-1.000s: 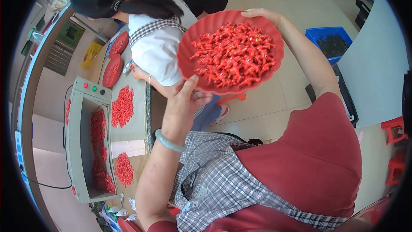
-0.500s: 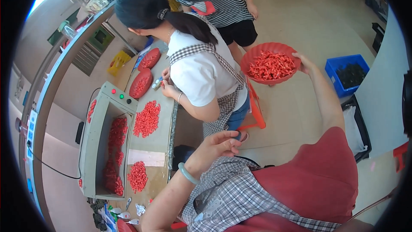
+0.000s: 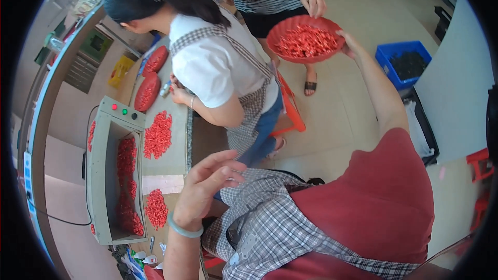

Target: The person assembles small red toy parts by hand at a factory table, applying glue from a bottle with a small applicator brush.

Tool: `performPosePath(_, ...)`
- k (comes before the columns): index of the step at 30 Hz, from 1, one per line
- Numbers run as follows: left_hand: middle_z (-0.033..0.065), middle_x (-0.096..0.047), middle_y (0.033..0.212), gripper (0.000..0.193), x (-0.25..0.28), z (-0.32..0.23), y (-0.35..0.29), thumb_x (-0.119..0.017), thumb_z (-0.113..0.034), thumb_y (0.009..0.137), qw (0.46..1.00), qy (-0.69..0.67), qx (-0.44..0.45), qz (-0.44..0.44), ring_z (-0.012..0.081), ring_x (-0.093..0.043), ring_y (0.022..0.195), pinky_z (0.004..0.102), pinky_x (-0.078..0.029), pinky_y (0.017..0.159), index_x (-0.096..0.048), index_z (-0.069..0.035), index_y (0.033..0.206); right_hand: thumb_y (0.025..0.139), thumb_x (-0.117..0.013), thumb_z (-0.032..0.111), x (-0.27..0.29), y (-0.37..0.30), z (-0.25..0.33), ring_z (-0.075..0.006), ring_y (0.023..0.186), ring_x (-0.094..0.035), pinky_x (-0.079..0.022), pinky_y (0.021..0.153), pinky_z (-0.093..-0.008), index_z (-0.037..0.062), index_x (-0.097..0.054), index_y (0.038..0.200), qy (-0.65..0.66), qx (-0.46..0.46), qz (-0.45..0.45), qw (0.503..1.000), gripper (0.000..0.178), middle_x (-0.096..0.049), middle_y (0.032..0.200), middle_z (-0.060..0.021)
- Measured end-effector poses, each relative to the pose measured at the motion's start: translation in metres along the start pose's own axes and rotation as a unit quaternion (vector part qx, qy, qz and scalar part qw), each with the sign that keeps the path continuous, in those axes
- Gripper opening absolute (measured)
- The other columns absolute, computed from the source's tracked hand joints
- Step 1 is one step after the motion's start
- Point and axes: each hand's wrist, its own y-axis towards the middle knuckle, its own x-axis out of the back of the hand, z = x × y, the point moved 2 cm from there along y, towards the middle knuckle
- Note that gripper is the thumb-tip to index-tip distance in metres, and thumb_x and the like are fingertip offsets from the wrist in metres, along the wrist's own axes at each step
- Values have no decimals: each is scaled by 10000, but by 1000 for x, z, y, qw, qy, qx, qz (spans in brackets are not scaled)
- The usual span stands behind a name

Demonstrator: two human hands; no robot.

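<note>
My right arm reaches far forward, and my right hand (image 3: pixel 350 45) is closed on the rim of a red scalloped bowl (image 3: pixel 275 32). A heap of small shiny red pieces (image 3: pixel 307 40) fills the bowl; their exact kind is too small to tell. At the bowl's far rim hangs the hand (image 3: pixel 314 3) of a person in a striped shirt; whether it touches the rim I cannot tell. My left hand (image 3: pixel 207 181), with a pale bangle (image 3: pixel 184 228) at the wrist, is raised near the workbench edge, fingers apart and holding nothing.
A seated co-worker (image 3: pixel 202 62) in a white shirt works at the bench, beside two red bowls (image 3: pixel 148 91). Small red piles (image 3: pixel 157 135) lie by a grey machine (image 3: pixel 98 176) with a trough. A blue crate (image 3: pixel 381 62) stands on the floor at right, and an orange stool (image 3: pixel 293 109) is under the co-worker.
The bowl in my right hand has moved away from me toward the standing person, whose hand has come to its far rim. My left hand has moved left and its fingers have spread.
</note>
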Motion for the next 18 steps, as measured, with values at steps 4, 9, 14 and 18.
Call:
performPosePath(4, 158, -650, 1109, 373, 10, 3, -13, -564, -115, 961, 1000, -13, 3, -25, 198, -651, 935, 306, -526, 837, -504, 30, 1300, 936, -466, 244, -9, -7, 6, -280, 1039, -637, -529, 889, -494, 20, -520, 1235, -24, -16, -9, 1000, 377, -622, 1203, -165)
performPosePath(9, 164, -653, 1100, 381, 15, 9, -25, -584, -126, 950, 998, -29, -9, -48, 208, -656, 931, 314, -530, 842, -513, 27, 1291, 929, -459, 231, -12, -16, 4, -289, 1029, -636, -532, 887, -488, 13, -518, 1234, -50, -19, -9, 999, 379, -617, 1200, -173)
performPosePath(14, 186, -652, 1104, 385, 0, 58, -29, -585, -133, 949, 992, -124, -4, -29, 231, -658, 938, 328, -530, 837, -515, 26, 1293, 926, -464, 234, -14, -17, 1, -293, 1009, -638, -543, 863, -491, 15, -527, 1202, -52, -12, -14, 998, 357, -618, 1168, -174)
performPosePath(18, 195, -647, 1116, 384, 2, 112, -24, -577, -129, 952, 985, -166, -14, -40, 238, -655, 953, 328, -529, 835, -510, 25, 1297, 928, -465, 237, -15, -8, -6, -290, 1007, -639, -547, 855, -489, 18, -530, 1184, -57, -17, -1, 998, 343, -616, 1171, -173)
